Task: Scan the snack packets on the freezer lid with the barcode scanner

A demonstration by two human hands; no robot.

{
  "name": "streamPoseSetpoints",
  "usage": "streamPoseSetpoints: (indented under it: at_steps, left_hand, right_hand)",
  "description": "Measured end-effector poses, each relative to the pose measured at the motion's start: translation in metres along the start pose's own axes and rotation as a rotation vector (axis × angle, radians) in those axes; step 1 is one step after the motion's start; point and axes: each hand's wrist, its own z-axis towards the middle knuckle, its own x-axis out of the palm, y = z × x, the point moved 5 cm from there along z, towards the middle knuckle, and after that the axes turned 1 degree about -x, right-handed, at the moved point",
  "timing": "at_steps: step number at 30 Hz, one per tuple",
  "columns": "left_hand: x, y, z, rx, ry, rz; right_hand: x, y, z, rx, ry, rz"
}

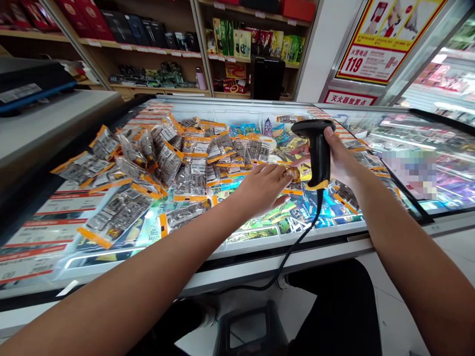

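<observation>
A black barcode scanner with a yellow-trimmed base stands upright in my right hand, with fingers and thumb wrapped around its handle. Its black cord hangs down over the front edge of the glass counter. To its left, my left hand lies low over small clear snack packets with orange ends, fingers stretched forward and thumb apart. Its fingertips touch a small packet just left of the scanner. Many similar packets are heaped on the glass to the left, several overlapping.
Under the glass top lie blue and green bags. Price labels line the left side. Shelves of boxes and pouches stand behind, and a red-and-yellow notice hangs at right. Below the counter is a dark stool-like object.
</observation>
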Motion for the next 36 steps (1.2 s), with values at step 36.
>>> streamPoseSetpoints:
  at_steps: [36]
  left_hand:
    - [-0.009,-0.018,-0.018,-0.035,0.234,-0.127]
  right_hand:
    - [0.001,-0.003,-0.013,0.092,0.026,0.039]
